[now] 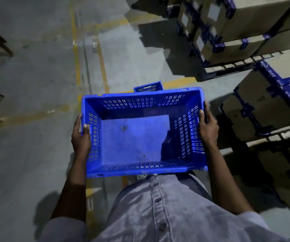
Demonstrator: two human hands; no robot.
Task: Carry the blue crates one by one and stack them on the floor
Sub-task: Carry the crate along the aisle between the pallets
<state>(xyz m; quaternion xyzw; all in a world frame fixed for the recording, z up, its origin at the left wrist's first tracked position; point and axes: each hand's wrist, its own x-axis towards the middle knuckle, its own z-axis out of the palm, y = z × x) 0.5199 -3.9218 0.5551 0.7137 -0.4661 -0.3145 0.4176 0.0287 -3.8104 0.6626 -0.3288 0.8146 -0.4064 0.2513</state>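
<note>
Two hands' grip spans the blue crate [135,137].

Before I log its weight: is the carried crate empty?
Empty: the crate shows only its bare blue floor between left hand and right hand.

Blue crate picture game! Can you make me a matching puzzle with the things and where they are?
Things:
1. carried blue crate
2. second blue crate
3. cardboard boxes
4. yellow lines

Places:
A. painted on the floor
B. stacked at the right
C. between both hands
D. peeking out beyond the carried one

Pairs: 1-C, 2-D, 3-B, 4-A
</note>
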